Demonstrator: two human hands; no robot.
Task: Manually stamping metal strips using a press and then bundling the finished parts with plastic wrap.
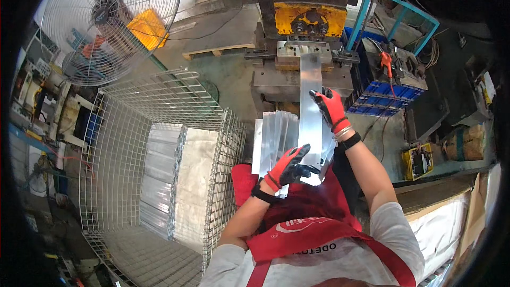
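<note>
A long, shiny metal strip [311, 82] lies lengthwise in front of me, its far end at the die [288, 51] of a press. My right hand [330, 107], in a red and black glove, grips the strip's right edge about midway. At the near end, my left hand [290, 170], gloved the same way, has its thumb and fingers around the strip's left side. Just left of the strip rests a fanned pile of similar metal strips [276, 135], above my red apron [308, 202]. The fingertips under the strip are partly hidden.
The press [308, 18] with its yellow ram stands ahead. At left is a wire mesh cage [212, 202] holding stacked strips [158, 175], with a large fan [109, 16] beyond. Blue crates [374, 95] bearing a red-handled air gun [386, 64] stand at right, near a yellow bin [408, 165].
</note>
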